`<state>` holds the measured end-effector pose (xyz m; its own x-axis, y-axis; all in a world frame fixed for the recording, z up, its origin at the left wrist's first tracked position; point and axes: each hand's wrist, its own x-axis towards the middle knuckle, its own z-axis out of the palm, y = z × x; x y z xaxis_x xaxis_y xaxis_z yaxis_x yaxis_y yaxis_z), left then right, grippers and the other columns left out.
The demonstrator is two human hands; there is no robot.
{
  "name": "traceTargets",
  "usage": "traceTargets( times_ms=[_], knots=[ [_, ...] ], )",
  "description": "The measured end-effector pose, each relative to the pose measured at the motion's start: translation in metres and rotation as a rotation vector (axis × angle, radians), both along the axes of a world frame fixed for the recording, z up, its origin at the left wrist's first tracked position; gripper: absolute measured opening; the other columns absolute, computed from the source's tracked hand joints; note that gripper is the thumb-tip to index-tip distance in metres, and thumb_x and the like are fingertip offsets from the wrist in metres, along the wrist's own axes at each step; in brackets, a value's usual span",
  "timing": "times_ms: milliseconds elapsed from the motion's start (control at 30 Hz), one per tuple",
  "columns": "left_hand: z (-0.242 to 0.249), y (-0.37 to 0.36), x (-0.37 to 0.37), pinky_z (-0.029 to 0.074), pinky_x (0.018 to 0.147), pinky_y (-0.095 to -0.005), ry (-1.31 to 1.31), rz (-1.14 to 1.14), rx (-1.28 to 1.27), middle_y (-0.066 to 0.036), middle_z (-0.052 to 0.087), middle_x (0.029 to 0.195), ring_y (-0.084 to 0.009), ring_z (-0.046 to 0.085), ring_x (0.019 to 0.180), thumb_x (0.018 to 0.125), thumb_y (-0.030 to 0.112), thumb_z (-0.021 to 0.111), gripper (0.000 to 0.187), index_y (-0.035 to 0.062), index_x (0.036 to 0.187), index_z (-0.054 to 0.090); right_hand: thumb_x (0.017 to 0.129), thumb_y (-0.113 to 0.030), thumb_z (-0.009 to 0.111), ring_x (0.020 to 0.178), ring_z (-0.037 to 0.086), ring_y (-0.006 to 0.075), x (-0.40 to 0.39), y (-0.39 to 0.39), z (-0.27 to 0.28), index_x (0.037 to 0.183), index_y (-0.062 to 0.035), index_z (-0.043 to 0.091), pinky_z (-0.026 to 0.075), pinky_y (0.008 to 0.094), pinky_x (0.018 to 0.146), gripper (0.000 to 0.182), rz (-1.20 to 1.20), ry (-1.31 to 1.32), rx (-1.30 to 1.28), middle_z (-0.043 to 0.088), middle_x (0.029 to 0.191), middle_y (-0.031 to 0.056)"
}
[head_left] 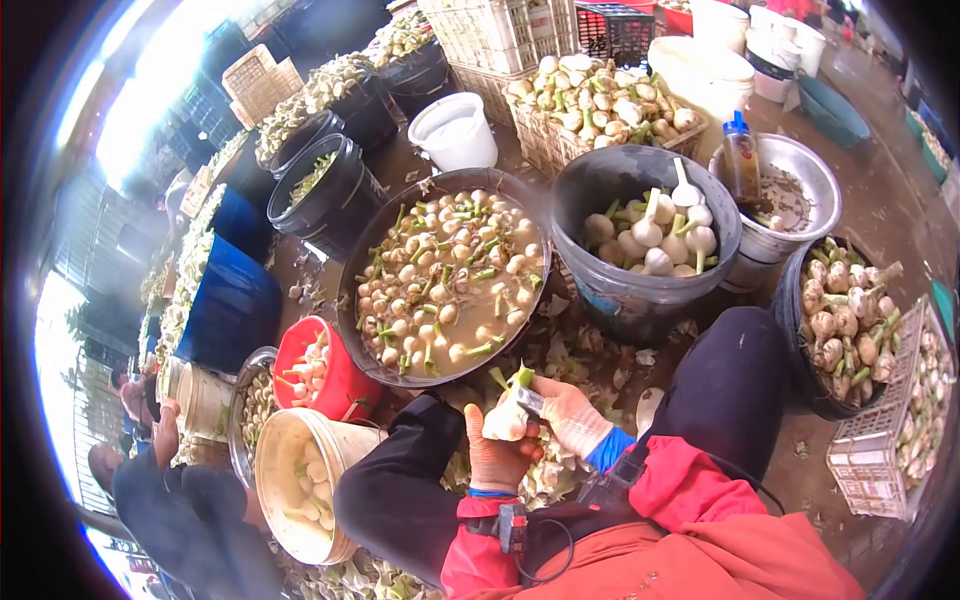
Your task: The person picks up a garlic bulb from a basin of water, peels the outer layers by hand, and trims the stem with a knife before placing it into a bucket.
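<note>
Between my two gloved hands is a white garlic bulb (506, 420) with a short green stem. My left hand (495, 450) is wrapped round the bulb from the left and below. On the right, my right hand (568, 415) is closed on a small metal tool (529, 400), which touches the bulb by its stem. Ahead of them, a wide dark basin (345, 300) holds garlic bulbs in murky water. A grey bucket (640, 290) with peeled white bulbs stands ahead to the right.
A red bucket (345, 385) and a cream bucket (340, 450) stand left of my legs. On the right are a dark tub (795, 330) of garlic and a plastic crate (868, 465). A co-worker (175, 510) sits at the lower left.
</note>
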<state>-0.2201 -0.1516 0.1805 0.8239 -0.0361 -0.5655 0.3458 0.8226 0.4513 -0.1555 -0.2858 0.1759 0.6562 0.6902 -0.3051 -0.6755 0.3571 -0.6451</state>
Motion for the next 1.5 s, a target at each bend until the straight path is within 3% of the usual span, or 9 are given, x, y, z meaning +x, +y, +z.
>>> traceTargets(
  times_ms=[200,433,633,733,767,900,1133,1400,1500],
  knots=[
    [-0.012,-0.011,0.0,0.046,0.067,-0.0221,-0.41,-0.026,1.294,-0.007,0.057,0.094,-0.0106,0.055,0.078,0.067,0.044,0.079,0.105,0.0021,0.143,0.019,0.088,-0.016,0.061,0.097,0.057,0.0137,0.001,0.012,-0.022,0.122,0.0006,0.054,0.046,0.0253,0.084,0.038,-0.263,-0.153,-0.154,0.061,0.109,0.0066],
    [-0.02,-0.005,-0.008,0.045,0.069,-0.0233,-0.314,-0.102,1.124,-0.005,0.055,0.093,-0.0116,0.054,0.081,0.069,0.041,0.079,0.103,0.0023,0.143,0.018,0.087,-0.014,0.06,0.087,0.058,0.0124,0.005,0.002,0.023,0.122,0.0008,0.052,0.048,0.0244,0.072,0.038,0.044,0.022,-0.253,0.061,0.103,0.0066],
    [-0.013,-0.021,-0.005,0.044,0.09,-0.0312,-0.561,-0.084,1.83,-0.009,0.046,0.121,-0.02,0.053,0.103,0.062,0.011,0.084,0.091,0.0027,0.137,0.034,0.088,-0.006,0.054,0.078,0.058,0.0116,0.007,0.008,-0.014,0.115,-0.0018,0.057,0.047,0.024,0.065,0.028,-0.31,0.134,-0.114,0.062,0.094,0.0039],
    [-0.017,-0.018,-0.004,0.044,0.089,-0.032,-0.517,0.013,1.429,-0.012,0.05,0.116,-0.0214,0.053,0.103,0.063,0.018,0.084,0.088,0.0048,0.136,0.035,0.086,-0.003,0.05,0.079,0.059,0.0138,0.004,0.011,-0.015,0.112,-0.0026,0.059,0.048,0.0257,0.069,0.028,-0.394,0.039,-0.163,0.062,0.091,0.0052],
    [-0.017,-0.024,-0.007,0.047,0.084,-0.0309,-0.441,0.132,0.748,-0.011,0.054,0.112,-0.0201,0.055,0.1,0.07,0.02,0.08,0.081,0.0048,0.136,0.035,0.087,-0.003,0.051,0.082,0.06,0.0146,0.006,0.011,-0.018,0.113,-0.0014,0.058,0.049,0.0265,0.071,0.027,-0.396,0.005,-0.135,0.062,0.093,0.0063],
    [-0.008,-0.017,-0.003,0.05,0.063,-0.0293,-0.341,0.199,0.207,-0.008,0.058,0.109,-0.0205,0.06,0.089,0.083,0.044,0.063,0.064,0.0105,0.132,0.039,0.084,0.003,0.045,0.084,0.062,0.0161,0.009,0.009,-0.005,0.112,-0.0006,0.058,0.05,0.0276,0.072,0.031,-0.433,0.074,0.04,0.063,0.095,0.0073],
    [-0.02,-0.007,-0.007,0.05,0.059,-0.0275,0.002,0.404,0.475,-0.004,0.063,0.1,-0.0177,0.06,0.08,0.089,0.038,0.056,0.032,0.0115,0.106,0.055,0.084,0.001,0.044,0.077,0.057,0.009,0.0,0.012,0.006,0.108,-0.0038,0.061,0.047,0.023,0.065,0.03,-0.373,-0.097,-0.232,0.062,0.089,0.0024],
    [-0.02,-0.008,-0.009,0.034,0.098,-0.0382,-0.475,0.422,1.043,-0.014,0.036,0.131,-0.0237,0.04,0.117,0.064,0.061,0.073,0.118,0.0111,0.145,0.003,0.084,-0.008,0.056,0.079,0.056,0.0113,-0.012,0.016,0.0,0.104,-0.0057,0.062,0.046,0.0265,0.072,0.021,-0.159,-0.499,-0.389,0.064,0.088,0.0049],
    [-0.021,-0.008,-0.005,0.037,0.095,-0.0375,-0.519,0.36,1.177,-0.012,0.039,0.124,-0.0222,0.042,0.112,0.057,0.056,0.081,0.116,0.0095,0.141,0.016,0.082,-0.013,0.063,0.079,0.056,0.0119,-0.01,0.016,0.003,0.103,-0.0053,0.063,0.046,0.0269,0.073,0.023,-0.179,-0.53,-0.355,0.064,0.09,0.0058]
  ],
)
